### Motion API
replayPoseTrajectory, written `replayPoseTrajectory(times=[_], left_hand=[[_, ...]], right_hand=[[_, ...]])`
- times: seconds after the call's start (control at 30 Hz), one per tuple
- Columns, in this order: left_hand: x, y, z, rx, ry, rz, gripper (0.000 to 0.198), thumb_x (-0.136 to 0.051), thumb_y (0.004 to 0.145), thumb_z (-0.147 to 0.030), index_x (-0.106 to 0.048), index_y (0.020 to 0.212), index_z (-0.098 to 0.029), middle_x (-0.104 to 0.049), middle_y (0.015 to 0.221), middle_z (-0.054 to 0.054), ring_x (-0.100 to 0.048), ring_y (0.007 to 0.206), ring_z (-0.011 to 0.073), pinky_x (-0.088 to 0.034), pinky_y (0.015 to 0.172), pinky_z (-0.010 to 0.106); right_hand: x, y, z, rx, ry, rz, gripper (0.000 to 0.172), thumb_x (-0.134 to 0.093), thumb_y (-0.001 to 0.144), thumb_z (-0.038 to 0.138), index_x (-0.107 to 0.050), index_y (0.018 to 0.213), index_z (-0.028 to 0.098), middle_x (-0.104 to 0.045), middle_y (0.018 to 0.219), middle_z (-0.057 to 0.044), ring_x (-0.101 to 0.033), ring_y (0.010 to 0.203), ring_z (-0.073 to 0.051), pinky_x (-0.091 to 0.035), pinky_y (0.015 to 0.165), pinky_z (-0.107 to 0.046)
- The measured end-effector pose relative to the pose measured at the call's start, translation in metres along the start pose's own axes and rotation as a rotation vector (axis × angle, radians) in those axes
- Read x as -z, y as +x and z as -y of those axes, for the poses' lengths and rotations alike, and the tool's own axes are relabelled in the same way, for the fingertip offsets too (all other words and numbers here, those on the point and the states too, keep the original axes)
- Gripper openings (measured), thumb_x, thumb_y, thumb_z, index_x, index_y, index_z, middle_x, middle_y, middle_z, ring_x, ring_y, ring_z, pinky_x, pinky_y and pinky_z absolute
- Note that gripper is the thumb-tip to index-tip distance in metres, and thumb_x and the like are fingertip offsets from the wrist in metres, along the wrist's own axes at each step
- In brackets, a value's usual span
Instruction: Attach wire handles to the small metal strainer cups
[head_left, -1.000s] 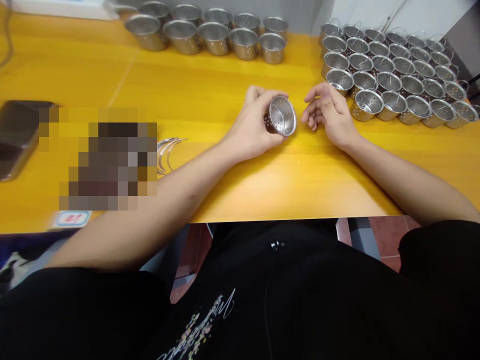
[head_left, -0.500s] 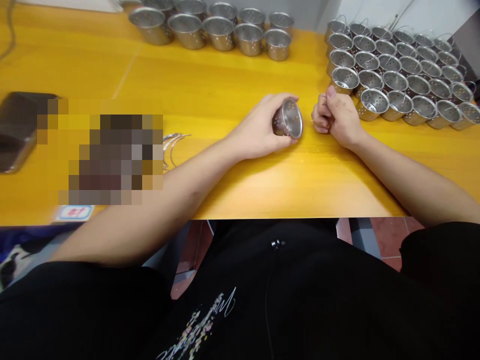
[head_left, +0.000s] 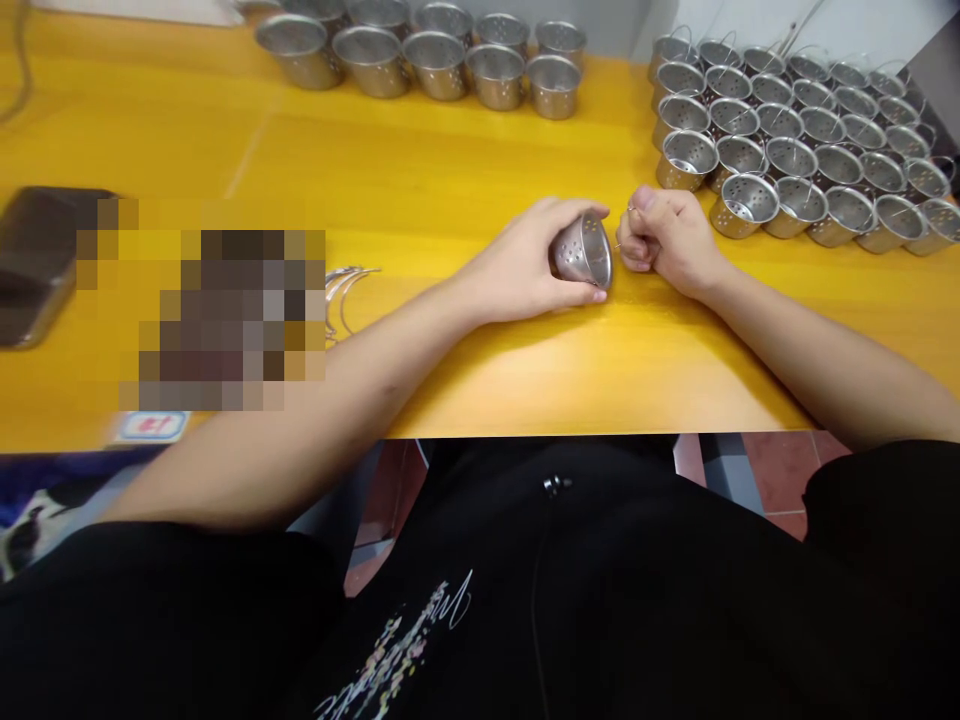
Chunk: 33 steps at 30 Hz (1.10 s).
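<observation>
My left hand [head_left: 529,262] grips a small perforated metal cup [head_left: 585,248], fingers and thumb around its sides. The cup is tipped, its mouth turned toward the right. Just right of the rim, my right hand [head_left: 664,235] is closed around a thin wire handle [head_left: 631,210]; only its ends show past the fingers. A small gap separates the fist from the cup. Several loose curved wire handles [head_left: 346,295] lie on the table left of my left forearm.
Rows of perforated cups with wire handles [head_left: 791,160] stand at the right of the yellow table [head_left: 450,165]. More cups [head_left: 435,65] line the back edge. At far left lies a dark flat object [head_left: 52,260], beside a pixelated patch; a small label [head_left: 154,426] sits near the front edge.
The cup has turned in my left hand, its mouth facing more to the right. My right hand has shifted slightly left and its fist has rotated a little.
</observation>
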<state>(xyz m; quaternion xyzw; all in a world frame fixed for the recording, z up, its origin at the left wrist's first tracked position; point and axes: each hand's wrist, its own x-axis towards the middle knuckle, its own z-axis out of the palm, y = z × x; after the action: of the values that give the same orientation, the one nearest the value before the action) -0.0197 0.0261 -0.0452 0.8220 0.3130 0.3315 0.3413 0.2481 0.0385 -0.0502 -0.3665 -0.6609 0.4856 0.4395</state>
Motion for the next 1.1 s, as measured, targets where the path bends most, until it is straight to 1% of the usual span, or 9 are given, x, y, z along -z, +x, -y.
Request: replayPoseTrajectory(times=[0.1, 0.2, 0.4, 0.53, 0.63, 0.73, 0.83, 0.93, 1.1], left_hand=[[-0.001, 0.0, -0.001, 0.004, -0.02, -0.007, 0.095, -0.118, 0.069, -0.056, -0.081, 0.152, -0.03, -0.082, 0.157, 0.014, -0.074, 0.152, 0.0488, -0.055, 0.14, 0.067], [-0.001, 0.001, 0.0, 0.002, -0.017, -0.004, 0.092, -0.117, 0.071, -0.056, -0.081, 0.151, -0.031, -0.083, 0.156, 0.014, -0.075, 0.151, 0.0488, -0.056, 0.139, 0.069], [-0.002, 0.001, 0.001, -0.004, 0.004, 0.006, 0.094, -0.115, 0.073, -0.059, -0.079, 0.155, -0.028, -0.082, 0.159, 0.017, -0.075, 0.153, 0.0486, -0.055, 0.141, 0.069], [-0.003, 0.001, 0.001, -0.012, -0.009, 0.002, 0.091, -0.115, 0.072, -0.06, -0.08, 0.151, -0.03, -0.083, 0.157, 0.015, -0.075, 0.152, 0.0491, -0.056, 0.141, 0.07], [-0.003, 0.001, -0.002, -0.011, -0.007, -0.006, 0.085, -0.114, 0.073, -0.054, -0.082, 0.149, -0.031, -0.083, 0.154, 0.014, -0.076, 0.149, 0.0488, -0.058, 0.139, 0.071], [-0.003, 0.001, -0.005, -0.019, -0.001, 0.006, 0.081, -0.111, 0.075, -0.047, -0.082, 0.149, -0.03, -0.084, 0.154, 0.014, -0.075, 0.15, 0.0485, -0.058, 0.138, 0.07], [-0.003, 0.0, -0.008, -0.041, 0.008, 0.028, 0.079, -0.109, 0.077, -0.046, -0.082, 0.149, -0.028, -0.084, 0.153, 0.015, -0.074, 0.151, 0.0488, -0.058, 0.138, 0.07], [-0.002, 0.0, -0.009, -0.054, 0.015, 0.03, 0.079, -0.109, 0.078, -0.046, -0.082, 0.15, -0.027, -0.084, 0.153, 0.015, -0.075, 0.15, 0.0486, -0.057, 0.138, 0.07], [-0.002, 0.001, -0.009, -0.064, 0.026, 0.032, 0.083, -0.107, 0.079, -0.044, -0.08, 0.155, -0.026, -0.083, 0.155, 0.016, -0.075, 0.15, 0.0479, -0.057, 0.138, 0.068]], right_hand=[[-0.003, -0.003, 0.006, 0.025, -0.026, 0.056, 0.092, -0.078, 0.093, 0.113, -0.04, 0.075, 0.031, -0.042, 0.059, 0.005, -0.04, 0.05, -0.014, -0.034, 0.044, -0.032], [-0.003, -0.007, 0.008, 0.039, -0.072, 0.109, 0.09, -0.076, 0.097, 0.111, -0.047, 0.073, 0.03, -0.051, 0.06, 0.002, -0.045, 0.052, -0.015, -0.037, 0.047, -0.033], [0.0, -0.009, 0.007, 0.049, -0.119, 0.128, 0.083, -0.074, 0.104, 0.106, -0.055, 0.078, 0.029, -0.055, 0.064, 0.0, -0.048, 0.059, -0.018, -0.043, 0.051, -0.033], [-0.002, -0.01, 0.011, 0.039, -0.117, 0.141, 0.088, -0.075, 0.098, 0.112, -0.055, 0.075, 0.029, -0.049, 0.062, 0.003, -0.045, 0.057, -0.017, -0.042, 0.05, -0.034], [-0.007, -0.011, 0.015, 0.058, -0.112, 0.148, 0.09, -0.077, 0.096, 0.112, -0.053, 0.072, 0.029, -0.043, 0.062, 0.004, -0.041, 0.057, -0.015, -0.038, 0.049, -0.033], [-0.009, -0.011, 0.017, 0.093, -0.102, 0.18, 0.091, -0.079, 0.096, 0.111, -0.052, 0.07, 0.028, -0.04, 0.062, 0.005, -0.035, 0.056, -0.014, -0.03, 0.048, -0.032], [-0.009, -0.01, 0.018, 0.086, -0.103, 0.192, 0.091, -0.079, 0.097, 0.109, -0.048, 0.07, 0.028, -0.035, 0.063, 0.006, -0.03, 0.058, -0.013, -0.025, 0.049, -0.032], [-0.007, -0.01, 0.019, 0.083, -0.127, 0.208, 0.089, -0.079, 0.102, 0.104, -0.047, 0.071, 0.028, -0.032, 0.064, 0.006, -0.026, 0.06, -0.013, -0.022, 0.051, -0.032], [-0.007, -0.011, 0.024, 0.114, -0.211, 0.203, 0.087, -0.083, 0.104, 0.099, -0.046, 0.072, 0.027, -0.034, 0.065, 0.005, -0.028, 0.065, -0.015, -0.024, 0.055, -0.033]])
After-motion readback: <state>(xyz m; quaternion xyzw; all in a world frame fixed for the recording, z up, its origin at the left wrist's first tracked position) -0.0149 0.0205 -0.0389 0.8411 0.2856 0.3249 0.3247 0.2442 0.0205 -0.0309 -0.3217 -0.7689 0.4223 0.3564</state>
